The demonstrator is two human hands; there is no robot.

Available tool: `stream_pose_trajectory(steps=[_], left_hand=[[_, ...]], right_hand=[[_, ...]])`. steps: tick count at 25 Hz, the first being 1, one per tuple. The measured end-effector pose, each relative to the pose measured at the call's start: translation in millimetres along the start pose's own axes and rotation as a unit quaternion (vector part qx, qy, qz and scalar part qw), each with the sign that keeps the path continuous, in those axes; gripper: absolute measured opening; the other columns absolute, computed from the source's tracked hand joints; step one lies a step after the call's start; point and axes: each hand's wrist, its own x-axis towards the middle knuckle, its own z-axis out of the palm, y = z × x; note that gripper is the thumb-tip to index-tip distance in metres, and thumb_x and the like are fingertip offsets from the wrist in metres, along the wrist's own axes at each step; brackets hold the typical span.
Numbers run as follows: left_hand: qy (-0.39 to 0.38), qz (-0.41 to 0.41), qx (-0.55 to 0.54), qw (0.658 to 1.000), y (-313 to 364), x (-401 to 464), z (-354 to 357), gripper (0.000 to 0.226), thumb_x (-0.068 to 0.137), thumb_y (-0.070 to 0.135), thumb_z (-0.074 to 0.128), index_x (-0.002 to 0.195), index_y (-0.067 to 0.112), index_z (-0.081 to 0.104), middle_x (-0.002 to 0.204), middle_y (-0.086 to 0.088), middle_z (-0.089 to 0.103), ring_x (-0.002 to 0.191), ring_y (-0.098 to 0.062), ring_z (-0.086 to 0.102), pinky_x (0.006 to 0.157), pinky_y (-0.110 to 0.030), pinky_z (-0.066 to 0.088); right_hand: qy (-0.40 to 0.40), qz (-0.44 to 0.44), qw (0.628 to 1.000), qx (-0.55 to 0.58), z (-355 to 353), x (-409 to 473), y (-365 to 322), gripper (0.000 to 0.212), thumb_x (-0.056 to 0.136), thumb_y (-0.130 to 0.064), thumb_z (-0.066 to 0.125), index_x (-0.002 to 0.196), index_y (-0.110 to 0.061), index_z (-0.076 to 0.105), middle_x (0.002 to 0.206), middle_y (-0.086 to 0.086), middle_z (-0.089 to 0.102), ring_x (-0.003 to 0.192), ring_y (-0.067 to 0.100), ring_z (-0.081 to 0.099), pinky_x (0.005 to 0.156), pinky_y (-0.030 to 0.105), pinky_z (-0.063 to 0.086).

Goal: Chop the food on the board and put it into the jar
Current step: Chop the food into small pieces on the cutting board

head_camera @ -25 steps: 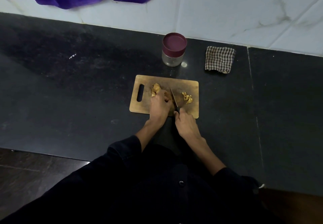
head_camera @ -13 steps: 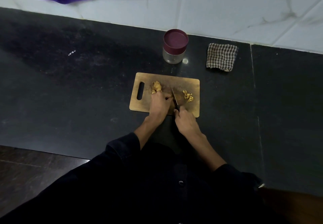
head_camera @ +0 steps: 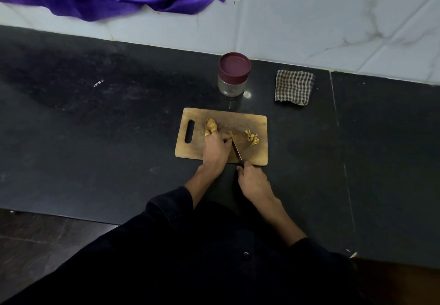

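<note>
On the rectangular wooden chopping board (head_camera: 190, 148), the left hand (head_camera: 215, 148) is pinning down a knobbly yellow-brown food piece (head_camera: 211, 125) with curled fingers; the right hand (head_camera: 252, 181) is gripping a dark-handled steel knife (head_camera: 236, 151). Cut bits (head_camera: 252, 137) are lying right of the blade (the maroon-lidded glass jar (head_camera: 234, 75) is standing beyond, lid on).

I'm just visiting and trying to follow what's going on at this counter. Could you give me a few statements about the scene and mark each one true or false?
1. The jar has its maroon lid on. True.
2. The right hand grips the knife. True.
3. The chopped pieces lie left of the knife blade. False: they lie to its right, on the cutting board; the uncut chunk is on the left.
4. The checkered cloth lies on the cutting board. False: it lies on the dark counter, right of the jar.
5. The left hand rests on the board, steadying the food next to the blade. True.
</note>
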Motion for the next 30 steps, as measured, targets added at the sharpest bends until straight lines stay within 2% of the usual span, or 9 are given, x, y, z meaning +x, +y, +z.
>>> stream_pose_trajectory(steps=[6,9,11,15,19,22,26,28,30], left_hand=[[-0.009,0.001,-0.012,1.000,2.0,-2.1,-3.9,0.011,0.089,0.010,0.062,0.092,0.008,0.073,0.090,-0.004,0.072,0.077,-0.008,0.064,0.070,-0.020,0.052],[-0.016,0.000,-0.025,1.000,2.5,-2.9,-9.3,0.018,0.090,0.008,0.060,0.104,0.007,0.071,0.102,-0.002,0.071,0.085,-0.004,0.060,0.070,-0.008,0.043],[0.008,0.008,-0.023,1.000,-1.3,-5.1,-13.2,0.021,0.090,0.002,0.058,0.107,0.006,0.070,0.103,-0.003,0.070,0.086,-0.005,0.060,0.069,-0.002,0.039],[0.044,0.000,-0.035,0.998,-11.3,-9.1,-13.9,0.022,0.088,-0.001,0.059,0.107,0.005,0.068,0.101,-0.005,0.071,0.089,-0.006,0.062,0.074,-0.005,0.039],[0.048,-0.009,-0.052,0.997,-11.0,-9.4,-14.2,0.020,0.088,-0.001,0.060,0.106,0.004,0.066,0.100,-0.006,0.071,0.086,-0.005,0.061,0.074,-0.007,0.042],[0.018,-0.036,-0.084,0.996,-4.9,-8.1,-13.8,0.027,0.089,-0.004,0.055,0.114,0.004,0.061,0.100,-0.005,0.070,0.089,-0.009,0.065,0.076,-0.017,0.050],[-0.047,-0.081,-0.208,0.974,6.4,-9.8,-14.4,0.036,0.091,-0.009,0.047,0.124,0.005,0.051,0.104,-0.005,0.067,0.093,-0.012,0.066,0.077,-0.023,0.057],[-0.024,-0.082,-0.204,0.975,3.0,-10.8,-14.2,0.038,0.088,-0.012,0.045,0.120,0.006,0.055,0.103,-0.003,0.066,0.096,-0.015,0.065,0.080,-0.028,0.057],[0.015,-0.085,-0.189,0.978,-4.3,-12.4,-14.8,0.038,0.082,-0.015,0.045,0.109,0.008,0.059,0.096,-0.002,0.065,0.093,-0.018,0.064,0.083,-0.037,0.057]], right_hand=[[0.056,0.024,0.997,0.057,-16.1,-2.6,15.5,0.034,0.105,-0.032,0.036,0.119,-0.007,0.055,0.112,0.019,0.063,0.106,0.038,0.058,0.084,0.042,0.045],[0.045,-0.003,0.997,0.064,-11.4,-3.4,4.9,0.031,0.104,-0.032,0.037,0.111,-0.007,0.055,0.110,0.017,0.063,0.105,0.037,0.059,0.084,0.041,0.046],[0.038,-0.024,0.997,0.055,-4.7,-1.1,-3.2,0.029,0.104,-0.032,0.038,0.109,-0.007,0.053,0.108,0.016,0.063,0.103,0.035,0.060,0.081,0.041,0.046],[0.026,-0.039,0.999,0.014,2.9,3.0,-14.3,0.031,0.105,-0.030,0.037,0.115,-0.004,0.051,0.113,0.018,0.061,0.105,0.037,0.059,0.073,0.036,0.038],[0.026,-0.043,0.999,-0.012,6.2,2.7,-16.9,0.031,0.105,-0.030,0.038,0.118,-0.005,0.050,0.113,0.019,0.062,0.105,0.038,0.060,0.072,0.036,0.039],[0.040,-0.017,0.999,0.001,0.1,4.6,-12.1,0.031,0.105,-0.030,0.036,0.116,-0.004,0.050,0.113,0.019,0.063,0.105,0.038,0.060,0.073,0.038,0.040],[0.061,-0.004,0.998,0.022,-9.3,3.0,-5.4,0.031,0.105,-0.030,0.036,0.115,-0.005,0.051,0.109,0.017,0.063,0.102,0.036,0.061,0.073,0.036,0.042],[0.054,-0.017,0.998,0.026,-7.9,1.5,-6.5,0.030,0.105,-0.031,0.036,0.113,-0.006,0.050,0.107,0.017,0.064,0.101,0.036,0.062,0.076,0.040,0.047],[0.035,-0.033,0.999,0.020,-4.2,0.6,-10.4,0.030,0.105,-0.031,0.036,0.113,-0.005,0.050,0.108,0.018,0.063,0.102,0.037,0.061,0.076,0.041,0.046]])
